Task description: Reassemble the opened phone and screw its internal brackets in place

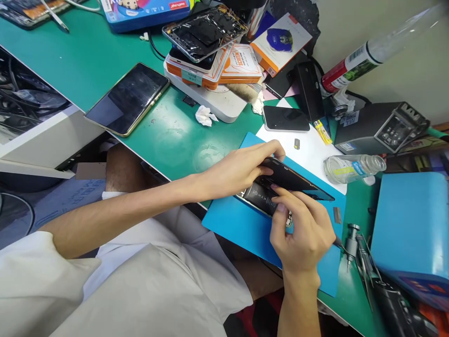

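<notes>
An opened phone lies on the blue mat [242,229], its dark screen panel [298,180] tilted up from the body. Inside the body a black battery [259,196] shows. My left hand [242,171] grips the panel's upper left edge, thumb below and fingers curled over the top. Over the lower right of the body, my right hand [305,224] has its thumb and fingers bent together beside the battery. What those fingertips hold, if anything, is hidden. A thin metal blade [337,215] rests on the mat to the right of my right hand.
A phone [128,99] lies left on the green table. Behind are stacked boxes with a disassembled phone [205,32], crumpled tissue [205,115] and a white-edged phone [286,119]. A glass jar [354,169], a precision screwdriver [351,243] and a blue case [412,224] stand or lie right.
</notes>
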### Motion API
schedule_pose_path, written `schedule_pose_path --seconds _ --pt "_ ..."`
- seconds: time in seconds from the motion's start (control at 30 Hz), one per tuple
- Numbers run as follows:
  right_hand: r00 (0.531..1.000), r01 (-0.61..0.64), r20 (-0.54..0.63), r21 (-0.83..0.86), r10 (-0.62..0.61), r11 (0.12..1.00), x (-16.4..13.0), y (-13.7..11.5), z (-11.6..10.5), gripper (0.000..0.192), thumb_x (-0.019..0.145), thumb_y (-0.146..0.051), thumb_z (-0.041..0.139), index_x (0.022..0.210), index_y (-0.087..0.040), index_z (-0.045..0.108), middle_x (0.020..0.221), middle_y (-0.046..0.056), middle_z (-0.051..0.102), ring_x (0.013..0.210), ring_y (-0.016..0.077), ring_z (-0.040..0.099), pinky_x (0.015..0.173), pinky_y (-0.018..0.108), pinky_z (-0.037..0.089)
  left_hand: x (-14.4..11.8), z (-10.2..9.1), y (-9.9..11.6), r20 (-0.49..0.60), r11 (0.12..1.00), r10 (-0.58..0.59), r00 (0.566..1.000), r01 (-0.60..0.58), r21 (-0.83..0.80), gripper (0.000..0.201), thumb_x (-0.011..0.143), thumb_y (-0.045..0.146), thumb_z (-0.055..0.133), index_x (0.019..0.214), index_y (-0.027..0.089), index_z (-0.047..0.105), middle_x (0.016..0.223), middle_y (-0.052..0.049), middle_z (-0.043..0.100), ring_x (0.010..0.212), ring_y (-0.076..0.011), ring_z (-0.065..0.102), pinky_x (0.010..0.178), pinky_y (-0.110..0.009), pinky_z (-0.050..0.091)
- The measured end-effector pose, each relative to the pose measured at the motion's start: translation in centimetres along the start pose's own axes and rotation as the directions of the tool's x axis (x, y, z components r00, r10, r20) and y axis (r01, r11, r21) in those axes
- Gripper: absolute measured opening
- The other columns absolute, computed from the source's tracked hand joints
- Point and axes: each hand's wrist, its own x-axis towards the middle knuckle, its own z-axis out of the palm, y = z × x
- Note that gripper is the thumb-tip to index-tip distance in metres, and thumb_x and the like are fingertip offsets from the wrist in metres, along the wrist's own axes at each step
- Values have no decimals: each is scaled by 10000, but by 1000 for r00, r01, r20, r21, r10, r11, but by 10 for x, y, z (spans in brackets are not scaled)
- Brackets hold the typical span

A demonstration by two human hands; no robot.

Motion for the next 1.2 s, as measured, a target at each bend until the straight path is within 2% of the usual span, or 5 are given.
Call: schedule_pose_path --seconds 0.27,0.63,0.87,1.2 --pt "999 -10 35 21 9 1000 1 -2 2 223 978 -57 657 1137 -212 681 1134 57 825 1051 239 761 910 388 580 0 0 1 -6 1000 -7 1000 7 9 218 1037 46 510 1121 247 530 1138 -25 689 1041 -192 652 935 -320 523" --pt "998 -59 39 68 57 996 1 -2 4 235 995 -60 631 1159 -216 692 1120 59 813 1055 227 759 942 379 607 0 1 -2 -4 1000 17 1000 -17 -1 223 1039 51 494 1130 252 519 1172 -32 681 1060 -190 645 936 -327 515" --pt "998 18 55 -4 -18 1000 5 -6 2 248 970 -39 659 1157 -201 682 1147 66 818 1053 232 761 899 369 552 -1 0 0 0 1000 14 1000 -14 -17 201 1047 74 494 1138 252 514 1179 -31 683 1056 -181 644 926 -315 514" --pt "994 -6 110 79 -3 997 8 -3 0 262 1006 -36 608 1184 -214 681 1136 62 806 1036 219 738 954 359 580 -1 1 -1 2 1000 -6 1000 6 -10 195 1054 84 489 1141 254 525 1187 -35 688 1072 -189 655 936 -326 524"
